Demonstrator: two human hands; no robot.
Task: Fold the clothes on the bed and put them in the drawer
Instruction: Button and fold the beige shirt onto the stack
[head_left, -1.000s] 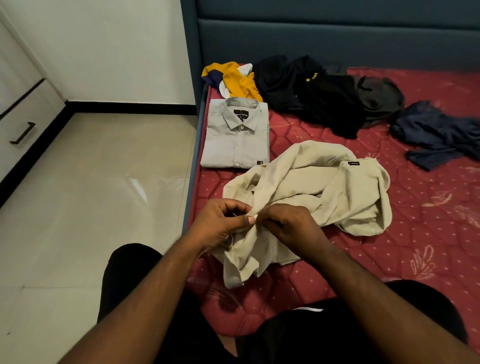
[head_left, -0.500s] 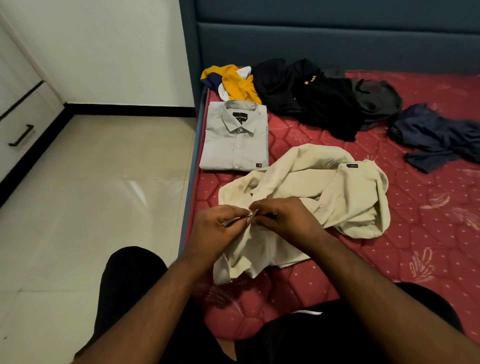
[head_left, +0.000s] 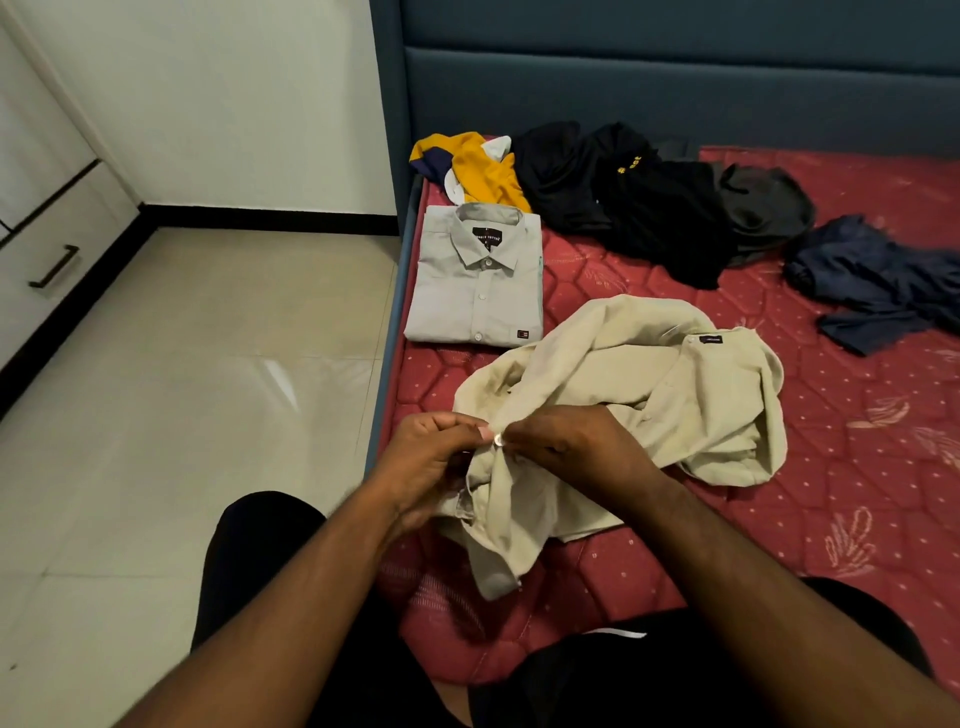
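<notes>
The cream shirt (head_left: 649, 384) lies crumpled on the near part of the bed (head_left: 857, 467), its front edge gathered up between both hands. The left hand (head_left: 431, 457) and right hand (head_left: 566, 447) meet at a small button (head_left: 497, 440), fingers of each curled and pinching the cloth there. Which fingertips hold the button is hard to tell. A folded grey shirt (head_left: 475, 280) lies beyond, just beside the bed's edge.

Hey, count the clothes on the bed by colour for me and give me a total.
Beige: 1, the beige shirt
Light grey: 1, the folded shirt
Yellow: 1
Black: 1 pile, pieces unclear
Dark grey: 1
Navy: 1
Total: at least 6
</notes>
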